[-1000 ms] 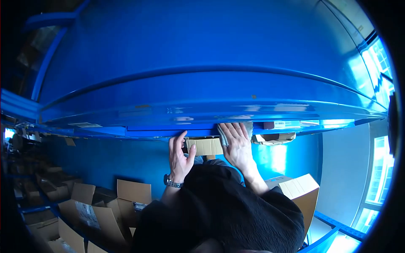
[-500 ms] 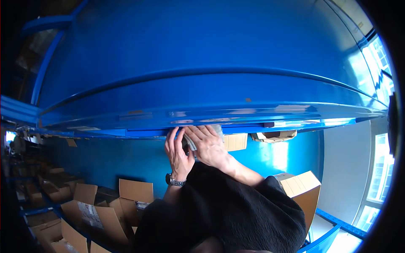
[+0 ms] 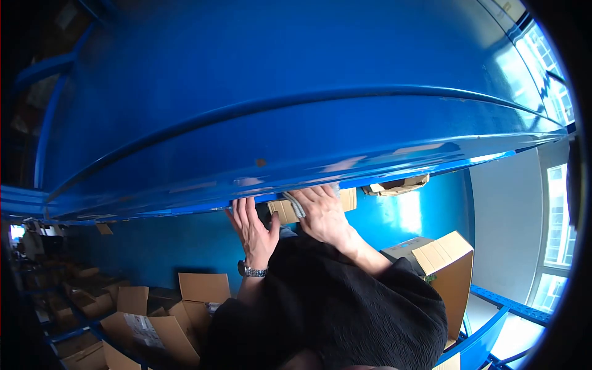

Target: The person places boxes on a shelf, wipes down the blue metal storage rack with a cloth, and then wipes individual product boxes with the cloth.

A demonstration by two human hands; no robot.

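Note:
A grey cloth point(image 3: 297, 205) lies under my right hand point(image 3: 324, 213), which presses it against the lower edge of a blue metal shelf point(image 3: 203, 145). Most of the cloth is hidden beneath the palm and fingers; only its folded edges show. To the left, my left hand point(image 3: 255, 233) rests its outstretched fingertips on the same blue edge, with nothing visible in it. A watch point(image 3: 251, 269) is on that wrist. The two hands are apart.
Open cardboard boxes point(image 3: 161, 330) stand at the lower left, and another cardboard box point(image 3: 453, 277) is at the right by a blue rack beam point(image 3: 512, 307). Below the shelf edge sits an open carton point(image 3: 398, 186). Windows point(image 3: 558, 216) line the far right.
My right hand has slid to the right along the edge with the cloth. My left hand has moved slightly left and away from it. The view has tilted.

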